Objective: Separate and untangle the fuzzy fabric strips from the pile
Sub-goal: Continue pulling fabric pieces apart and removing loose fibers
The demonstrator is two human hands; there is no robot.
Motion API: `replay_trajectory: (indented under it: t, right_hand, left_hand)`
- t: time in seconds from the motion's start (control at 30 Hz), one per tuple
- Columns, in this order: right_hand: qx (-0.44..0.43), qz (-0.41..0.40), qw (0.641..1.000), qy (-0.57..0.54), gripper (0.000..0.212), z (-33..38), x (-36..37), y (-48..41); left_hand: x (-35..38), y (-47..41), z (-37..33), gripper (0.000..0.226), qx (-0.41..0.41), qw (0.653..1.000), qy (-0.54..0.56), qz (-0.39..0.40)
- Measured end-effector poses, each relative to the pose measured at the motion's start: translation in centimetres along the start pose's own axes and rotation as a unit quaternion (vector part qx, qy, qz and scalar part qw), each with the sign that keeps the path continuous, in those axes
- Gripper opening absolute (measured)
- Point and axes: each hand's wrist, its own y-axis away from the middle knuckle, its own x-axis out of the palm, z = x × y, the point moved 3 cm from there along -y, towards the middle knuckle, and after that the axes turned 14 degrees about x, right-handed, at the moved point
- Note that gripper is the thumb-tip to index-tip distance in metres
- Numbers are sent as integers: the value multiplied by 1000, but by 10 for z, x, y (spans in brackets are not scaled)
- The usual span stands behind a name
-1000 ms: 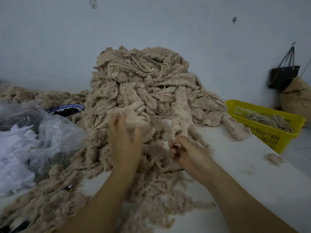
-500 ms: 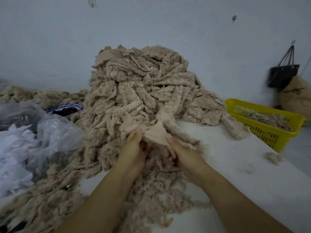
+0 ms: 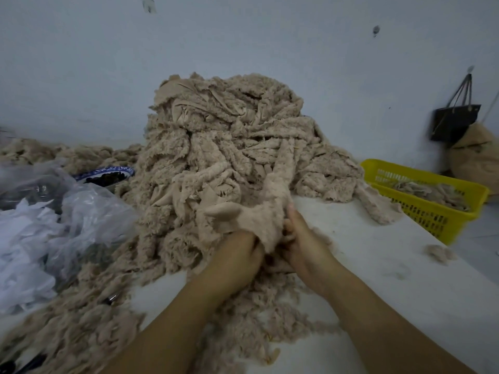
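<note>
Both your hands are at the centre of the frame, close together on one strip (image 3: 260, 221). Your left hand (image 3: 237, 256) has its fingers curled into the smooth backing side. Your right hand (image 3: 306, 248) pinches the fuzzy edge just beside it. Both grips are narrow and closed on the cloth, nothing spare.

The strip runs from your hands up and right into the pile (image 3: 229, 141), which fills the middle of the frame on the table (image 3: 378, 279). Its far end is buried, so I can't tell how deep.

Handling, judged from the look:
- Light and fully limp, with no stiffness to push against. It only responds to pull.
- The fuzzy face likely snags on neighbouring strips, so expect drag and others coming along.
- The edges look frayed and shed fluff, so a hard yank may tear it.
- The backing side looks smoother and thinner, likely the better face to slide fingers along.

Where to hold: keep one hand anchoring the near end. Move the other up the strip towards the pile, close to where it disappears, and pull from there in short draws.

The yellow basket (image 3: 442, 225) at the right edge already holds some strips.
</note>
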Motion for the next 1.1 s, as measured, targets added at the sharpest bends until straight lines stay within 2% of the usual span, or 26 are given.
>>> replay_trajectory:
  t: [0.07, 0.13, 0.17, 0.23, 0.33, 0.43, 0.5, 0.57, 0.6, 0.63, 0.7, 0.73, 0.77, 0.8, 0.83, 0.9, 0.93, 1.0, 1.1]
  right_hand:
    - [5, -12, 1000, -10, 51, -1, -4, -2]
    - [8, -66, 998, 3, 23, 0, -10, -3]
    - [13, -92, 996, 4, 16, 0, -14, -4]
    - [17, -112, 993, -16, 15, 2, -18, -3]
    - [-9, -91, 994, -62, 12, 8, -24, -1]
    - [-11, -49, 995, -88, 17, 12, -24, 6]
    - [-12, -37, 996, -82, 19, 13, -23, 9]
    - [0, -40, 998, -54, 21, 12, -21, 8]
    - [1, -49, 998, -31, 21, 12, -20, 7]
    - [-5, -55, 998, -2, 18, 10, -20, 5]
    - [-14, -49, 997, 49, 13, 8, -16, 4]
    - [-21, -41, 997, 65, 19, 7, -15, 3]
    - [-28, -29, 996, 73, 22, 6, -13, 2]
    - [-39, -18, 996, 77, 22, 5, -11, 2]
    - [-51, -12, 995, 84, 21, 5, -10, 2]
    - [-70, -12, 991, 111, 20, 6, -6, 4]
    - [-77, -14, 989, 125, 20, 6, -5, 5]
    - [-91, -37, 981, 165, 20, 5, -4, 5]
    - [-169, -166, 938, 255, 20, 9, -6, 5]
  left_hand:
    - [8, -1, -16, 30, 100, 989, -65, 85]
    - [9, -1, -26, 23, 137, 979, -103, 109]
    - [9, -1, -27, 19, 147, 979, -98, 106]
    - [4, 1, -30, 8, 156, 983, -51, 83]
    - [1, 1, -44, 25, 180, 981, 13, 70]
    - [4, 0, -58, 20, 231, 971, -2, 60]
    - [7, -1, -54, 7, 186, 980, 62, 29]
    - [4, -2, -44, 16, 79, 975, 205, -21]
    - [1, -3, -37, 18, 16, 954, 296, -52]
    - [-1, -4, -30, 20, -43, 911, 401, -81]
    - [-5, -5, -18, 13, -134, 785, 587, -148]
    - [-8, -5, -12, 7, -168, 744, 619, -188]
    - [-10, -6, -6, 6, -202, 733, 613, -215]
    - [-10, -6, -2, 9, -228, 750, 579, -225]
    - [-9, -5, 1, 17, -241, 785, 527, -219]
    - [-7, -5, -2, 28, -233, 864, 416, -162]
    - [-5, -5, -3, 30, -224, 893, 370, -124]
    - [0, -5, -4, 29, -204, 923, 318, -73]
    - [-1, -6, -2, 30, -193, 948, 244, -64]
